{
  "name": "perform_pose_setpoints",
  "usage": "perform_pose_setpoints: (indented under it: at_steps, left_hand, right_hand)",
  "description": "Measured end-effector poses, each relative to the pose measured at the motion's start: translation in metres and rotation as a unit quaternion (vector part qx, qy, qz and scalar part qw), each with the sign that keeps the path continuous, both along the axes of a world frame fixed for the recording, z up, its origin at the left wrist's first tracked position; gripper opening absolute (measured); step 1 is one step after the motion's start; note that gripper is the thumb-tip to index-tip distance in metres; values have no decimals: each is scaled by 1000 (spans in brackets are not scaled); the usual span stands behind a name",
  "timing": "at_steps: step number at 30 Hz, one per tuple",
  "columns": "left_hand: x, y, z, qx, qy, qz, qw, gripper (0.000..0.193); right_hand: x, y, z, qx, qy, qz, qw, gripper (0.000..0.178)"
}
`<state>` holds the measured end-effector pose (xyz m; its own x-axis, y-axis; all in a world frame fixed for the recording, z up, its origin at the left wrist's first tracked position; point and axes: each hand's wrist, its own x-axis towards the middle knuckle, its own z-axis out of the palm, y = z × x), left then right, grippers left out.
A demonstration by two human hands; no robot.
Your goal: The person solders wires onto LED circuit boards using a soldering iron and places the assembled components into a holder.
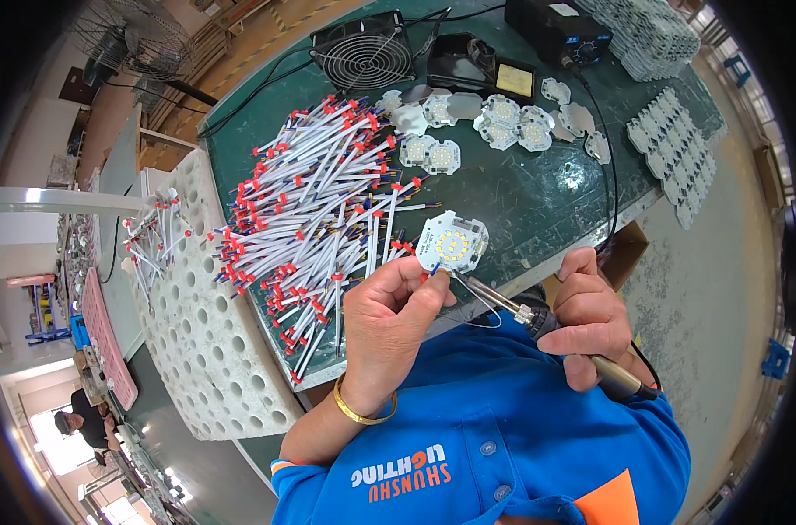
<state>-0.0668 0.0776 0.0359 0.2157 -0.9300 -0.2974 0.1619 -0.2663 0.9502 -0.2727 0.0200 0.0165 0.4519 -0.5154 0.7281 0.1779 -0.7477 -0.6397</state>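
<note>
My right hand (590,324) is wrapped round the handle of a soldering iron (538,322), its metal tip pointing up and left. The tip reaches toward the lower edge of a round white LED board (453,241) with a ring of yellow chips. Closed in a pinch just below that board, my left hand (387,319) grips a wire (434,269) with a blue end. A thin pale strand loops between the two hands. Whether the left fingers also support the board I cannot tell.
A large heap of white cables (328,192) with red collars covers the table's left. LED boards (503,122) lie behind, near a fan (363,57), a soldering station (560,33) and stacked panels (647,35). A perforated foam block (205,324) stands left. The iron's cord (615,192) crosses the right side.
</note>
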Motion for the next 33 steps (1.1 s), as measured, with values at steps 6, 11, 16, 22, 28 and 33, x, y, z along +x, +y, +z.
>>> perform_pose_setpoints:
  at_steps: [6,11,16,22,28,33]
  left_hand:
    - [1,1,-1,7,-1,-3,1000,10]
    - [-2,-1,6,19,5,10,1000,11]
    - [-3,0,5,21,11,21,1000,15]
    - [-2,0,4,29,8,11,999,15]
    - [-1,2,1,4,39,26,999,12]
    - [-4,-3,5,25,44,53,997,9]
  right_hand:
    - [2,0,-1,-9,13,-13,1000,17]
    - [3,1,-1,-3,13,-11,1000,22]
    - [1,3,3,-13,35,-20,999,28]
    - [3,4,3,-73,66,-37,994,29]
    - [7,1,-2,-158,55,-56,984,27]
    - [7,-1,1,-138,70,-45,987,25]
